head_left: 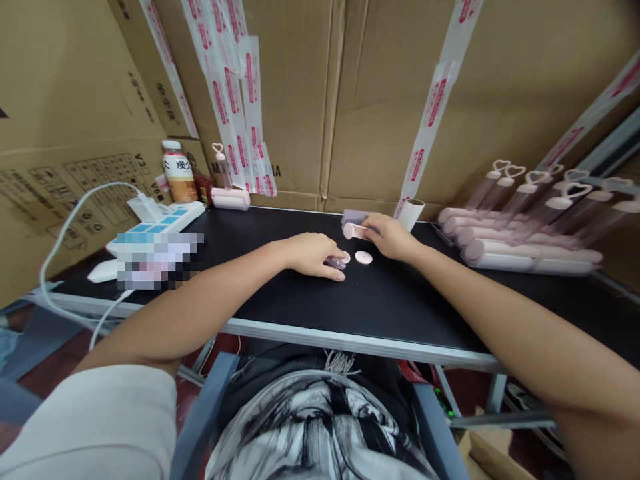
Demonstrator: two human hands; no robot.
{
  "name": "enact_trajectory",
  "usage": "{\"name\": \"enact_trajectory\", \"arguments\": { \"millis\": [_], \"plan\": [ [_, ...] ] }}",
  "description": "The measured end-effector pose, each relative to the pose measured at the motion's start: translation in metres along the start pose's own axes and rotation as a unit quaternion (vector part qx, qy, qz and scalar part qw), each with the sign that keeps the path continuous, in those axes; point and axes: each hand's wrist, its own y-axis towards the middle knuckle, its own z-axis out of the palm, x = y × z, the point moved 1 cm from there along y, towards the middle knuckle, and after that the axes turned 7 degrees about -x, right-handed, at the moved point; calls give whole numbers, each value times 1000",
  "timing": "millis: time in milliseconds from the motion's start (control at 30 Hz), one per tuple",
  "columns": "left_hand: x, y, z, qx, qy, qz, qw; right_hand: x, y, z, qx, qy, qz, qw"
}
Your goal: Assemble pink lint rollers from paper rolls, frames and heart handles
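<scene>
My left hand (315,255) rests low over the black table, its fingers closed around a small clear purplish piece (337,263) with a pale round end. Most of that piece is hidden under the fingers. My right hand (393,237) grips a pale pink tube-shaped part (354,231) with a rounded end facing left. A translucent lilac piece (352,217) shows just behind it; whether the fingers touch it too, I cannot tell. Between both hands a flat pink disc (363,257) lies on the table. Behind my right wrist is a white hollow tube (412,213), tilted.
Several pink cylinders with clear tubes and heart-shaped loops (530,250) are grouped at the right. A similar one (230,198) sits at the back left, near a drink bottle (179,175). A power strip (160,227) with white cables lies left. Cardboard (295,87) walls the back.
</scene>
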Motion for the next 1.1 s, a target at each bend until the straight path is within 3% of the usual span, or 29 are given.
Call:
{"name": "enact_trajectory", "arguments": {
  "millis": [100,400,600,667,800,867,967,1100],
  "plan": [
    [1,6,3,45,-17,5,999,-3,2,7,-22,-40,-17,999],
    [1,19,11,43,2,-30,999,2,-2,20,-39,-120,55,991],
    [4,17,13,29,-6,-31,999,16,0,-7,-75,-100,29,992],
    [5,15,12,27,-10,-31,999,25,-3,-19,-24,-65,11,998],
    [8,10,10,31,-7,-36,999,41,-16,-30,142,-40,-24,989],
    [9,9,9,30,-6,-40,999,46,-21,-30,177,-39,-41,983],
    [10,8,10,32,-4,-40,999,48,-22,-27,172,-52,-35,983],
    [10,8,12,30,3,-43,999,43,-17,-22,117,-81,-11,990]
  ]
}}
